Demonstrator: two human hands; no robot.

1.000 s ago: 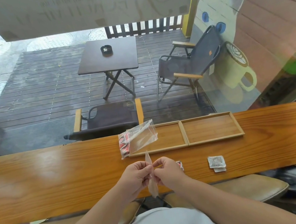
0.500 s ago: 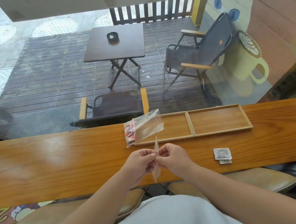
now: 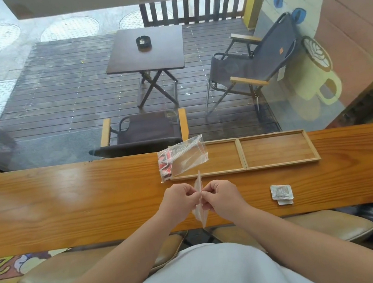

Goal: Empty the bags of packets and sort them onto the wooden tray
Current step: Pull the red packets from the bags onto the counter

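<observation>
Clear bag (image 3: 200,201) pinched edge-on by left hand (image 3: 181,201) and right hand (image 3: 221,198) above counter (image 3: 70,204). Film judged light, limp, slippery; best gripped at mouth edges. Wooden tray (image 3: 278,164) beyond, near.

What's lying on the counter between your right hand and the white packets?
Nothing: in the head view, only bare counter lies between the right hand and the white packets.

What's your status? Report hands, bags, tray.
Left hand and right hand both pinch a clear bag, edge-on above the counter. Second bag overlaps the tray. White packets loose on counter. Nothing blocking.
</observation>
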